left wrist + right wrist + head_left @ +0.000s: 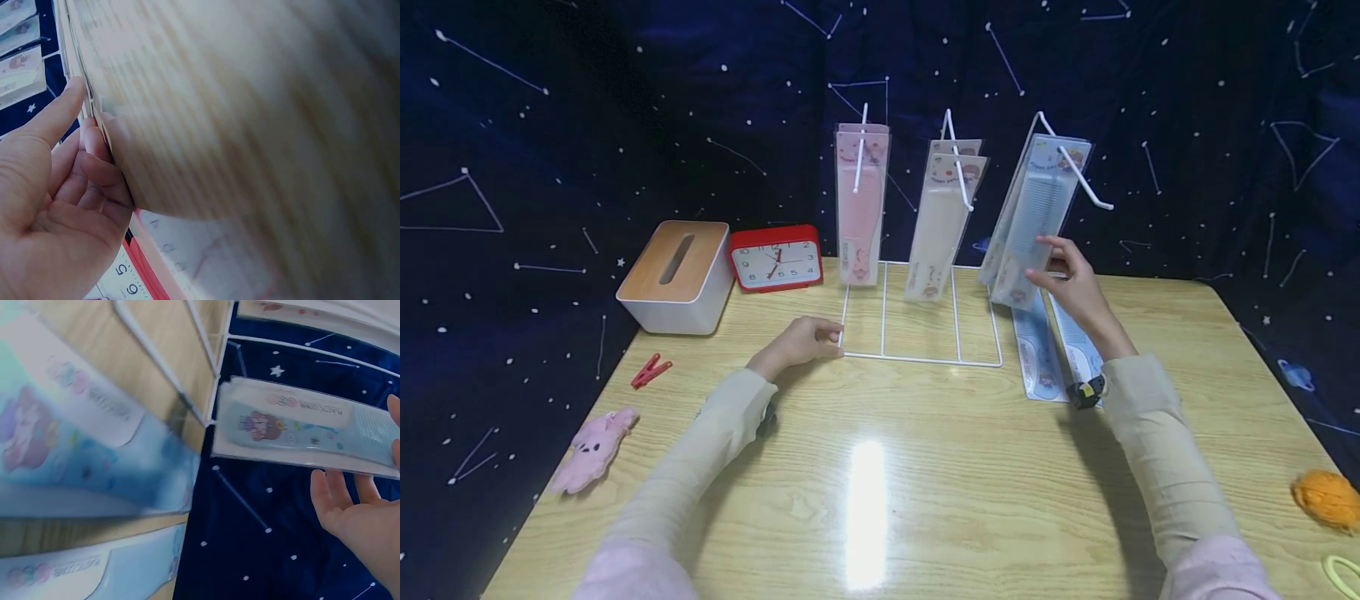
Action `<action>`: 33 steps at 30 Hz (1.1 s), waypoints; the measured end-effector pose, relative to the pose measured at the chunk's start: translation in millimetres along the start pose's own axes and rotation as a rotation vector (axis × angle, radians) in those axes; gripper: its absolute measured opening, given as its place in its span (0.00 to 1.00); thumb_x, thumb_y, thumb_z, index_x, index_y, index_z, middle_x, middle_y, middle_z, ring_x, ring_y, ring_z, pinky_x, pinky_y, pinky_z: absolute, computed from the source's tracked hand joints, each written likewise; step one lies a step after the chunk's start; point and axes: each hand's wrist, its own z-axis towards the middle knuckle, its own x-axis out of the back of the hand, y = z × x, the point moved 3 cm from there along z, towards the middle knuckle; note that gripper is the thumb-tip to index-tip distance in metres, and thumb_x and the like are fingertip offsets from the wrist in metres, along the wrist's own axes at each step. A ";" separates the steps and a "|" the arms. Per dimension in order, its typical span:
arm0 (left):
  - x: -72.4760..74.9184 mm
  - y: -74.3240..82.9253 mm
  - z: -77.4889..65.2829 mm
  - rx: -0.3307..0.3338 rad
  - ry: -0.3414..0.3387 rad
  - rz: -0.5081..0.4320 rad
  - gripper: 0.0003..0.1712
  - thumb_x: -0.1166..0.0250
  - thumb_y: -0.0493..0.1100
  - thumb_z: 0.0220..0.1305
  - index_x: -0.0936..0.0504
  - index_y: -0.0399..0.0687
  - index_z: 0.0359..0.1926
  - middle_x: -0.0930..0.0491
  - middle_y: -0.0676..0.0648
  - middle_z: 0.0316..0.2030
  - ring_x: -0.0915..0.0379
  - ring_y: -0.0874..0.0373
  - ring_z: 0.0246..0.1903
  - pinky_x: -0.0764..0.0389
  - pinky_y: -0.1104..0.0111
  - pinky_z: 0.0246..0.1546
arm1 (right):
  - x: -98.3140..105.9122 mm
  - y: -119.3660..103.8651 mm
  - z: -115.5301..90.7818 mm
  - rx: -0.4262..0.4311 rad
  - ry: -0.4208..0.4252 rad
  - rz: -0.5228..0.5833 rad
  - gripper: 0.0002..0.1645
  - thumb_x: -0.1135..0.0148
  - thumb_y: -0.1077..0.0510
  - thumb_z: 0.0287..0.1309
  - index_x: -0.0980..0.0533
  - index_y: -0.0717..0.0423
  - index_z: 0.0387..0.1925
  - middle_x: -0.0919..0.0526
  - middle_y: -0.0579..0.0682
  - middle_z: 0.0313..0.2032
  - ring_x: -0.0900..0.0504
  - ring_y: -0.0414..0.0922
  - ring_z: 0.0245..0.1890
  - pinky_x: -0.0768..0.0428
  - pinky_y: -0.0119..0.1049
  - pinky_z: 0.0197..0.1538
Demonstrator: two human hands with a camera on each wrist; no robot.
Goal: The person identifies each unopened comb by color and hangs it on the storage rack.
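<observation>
My left hand (805, 342) grips the front left corner of a white wire display rack (917, 359) at its base. In the left wrist view its thumb and curled fingers meet at the wire. On the rack's right hook, packaged blue combs (1037, 221) hang one behind another. My right hand (1071, 279) holds the front blue comb pack by its right edge, thumb and index finger on its face, the other fingers partly hidden behind it in the right wrist view. Pink comb packs (860, 208) hang on the left hook, cream ones (940, 229) on the middle hook.
Two more blue comb packs (1037, 358) lie on the table beneath the right forearm. At the back left stand a tissue box (673, 308) and a red clock (777, 258). A red clip (651, 371), pink plush toy (593, 450) and orange yarn ball (1328, 498) lie near the sides.
</observation>
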 end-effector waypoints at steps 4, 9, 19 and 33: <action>0.0 -0.6 0.6 0.003 0.000 -0.005 0.27 0.31 0.39 0.55 0.24 0.32 0.56 0.18 0.41 0.41 0.25 0.51 0.45 0.29 0.59 0.58 | -0.3 8.8 -2.6 -0.001 -0.018 -0.009 0.37 0.40 0.57 0.63 0.43 0.55 0.69 0.34 0.63 0.59 0.32 0.55 0.56 0.30 0.26 0.46; -0.9 -0.3 -0.4 0.005 -0.005 -0.004 0.27 0.31 0.39 0.56 0.24 0.32 0.56 0.18 0.41 0.41 0.25 0.51 0.46 0.29 0.58 0.58 | 2.6 19.3 -8.8 0.006 -0.009 -0.033 0.35 0.41 0.55 0.63 0.42 0.55 0.68 0.32 0.64 0.57 0.31 0.57 0.54 0.30 0.29 0.47; 0.2 -1.0 -0.6 0.015 0.003 -0.032 0.28 0.31 0.39 0.56 0.24 0.33 0.57 0.18 0.40 0.44 0.25 0.49 0.47 0.28 0.59 0.55 | 21.3 52.0 -25.3 -0.104 -0.028 -0.160 0.36 0.42 0.53 0.63 0.41 0.59 0.68 0.33 0.68 0.58 0.32 0.58 0.51 0.28 0.39 0.46; 0.6 3.6 -2.9 0.029 -0.003 -0.040 0.28 0.31 0.39 0.55 0.24 0.33 0.57 0.19 0.41 0.42 0.26 0.53 0.43 0.28 0.61 0.53 | 31.9 98.8 -47.3 -0.288 -0.378 -0.530 0.40 0.42 0.43 0.61 0.39 0.63 0.66 0.53 0.82 0.63 0.53 0.78 0.60 0.48 0.71 0.57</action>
